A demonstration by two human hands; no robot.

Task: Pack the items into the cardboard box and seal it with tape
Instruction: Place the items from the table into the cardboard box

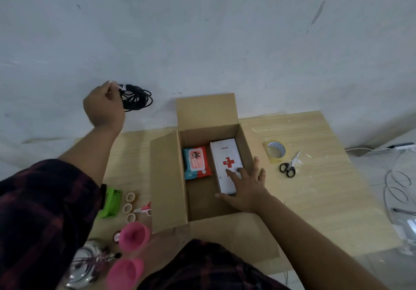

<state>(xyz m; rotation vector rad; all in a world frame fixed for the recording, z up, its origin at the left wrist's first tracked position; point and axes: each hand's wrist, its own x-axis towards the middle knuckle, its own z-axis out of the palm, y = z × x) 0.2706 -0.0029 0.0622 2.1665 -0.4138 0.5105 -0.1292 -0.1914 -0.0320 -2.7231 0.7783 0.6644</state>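
The wooden table [326, 188] bears the cardboard box [166, 177], tape roll [270, 158], scissors [290, 165] — and, perhaps, a green holder [111, 203].

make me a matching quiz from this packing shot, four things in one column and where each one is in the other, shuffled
Things
1. black cable coil
2. wet wipes pack
3. tape roll
4. white red-cross box

Places
A. on the table, right of the cardboard box
B. inside the cardboard box, left half
C. gripped by the left hand, off the table
D. inside the cardboard box, under the right hand's fingers

Pairs: 1-C, 2-B, 3-A, 4-D
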